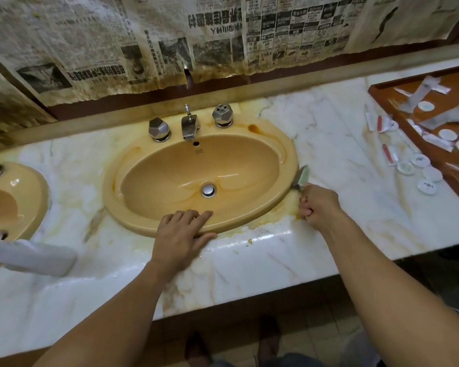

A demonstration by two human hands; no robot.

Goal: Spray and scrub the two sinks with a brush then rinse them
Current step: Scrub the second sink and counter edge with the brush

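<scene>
An orange oval sink (286,154) sits in a stained marble counter (329,144), with a chrome faucet (189,125) and two knobs behind it. A second orange sink (35,192) shows partly at the far left. My left hand (182,234) rests flat with straight fingers on the near rim of the middle sink. My right hand (317,206) grips a small greenish brush (301,177), blurred, whose head touches the counter at the sink's right rim. A white spray bottle (35,256) lies on the counter at the lower left.
A brown wooden tray (382,87) with sachets, tubes and several round white lids stands at the right; more lids (429,173) lie beside it. Stained newspaper (170,43) covers the wall behind. Yellow-brown liquid pools on the counter near the front edge (249,241).
</scene>
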